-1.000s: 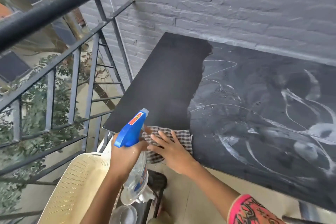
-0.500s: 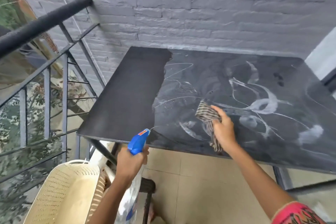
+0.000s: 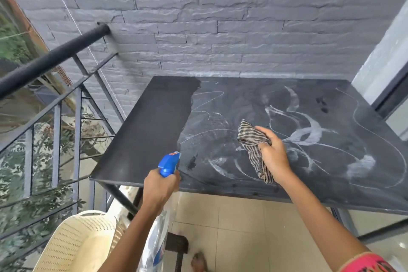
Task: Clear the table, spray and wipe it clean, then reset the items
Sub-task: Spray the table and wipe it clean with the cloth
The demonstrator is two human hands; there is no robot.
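Observation:
A black table [image 3: 145,130] stands against the grey brick wall. Its left strip is clean and dark; the rest carries white smears and streaks. My left hand [image 3: 160,185] grips a spray bottle [image 3: 169,162] with a blue trigger head, held at the table's front edge with the nozzle pointing over the top. Its clear body hangs below my wrist. My right hand [image 3: 273,154] clutches a bunched striped cloth [image 3: 251,141] just above the middle of the tabletop.
A black metal railing [image 3: 55,104] runs along the left, close to the table's left edge. A cream perforated plastic chair [image 3: 75,243] sits at bottom left. Beige floor tiles [image 3: 242,227] lie under the table. A dark-framed glass door [image 3: 393,95] stands at the right.
My right hand lifted the cloth from the front left corner and carried it, bunched, to the table's middle. The spray bottle stayed at the front edge. My view swung right and up.

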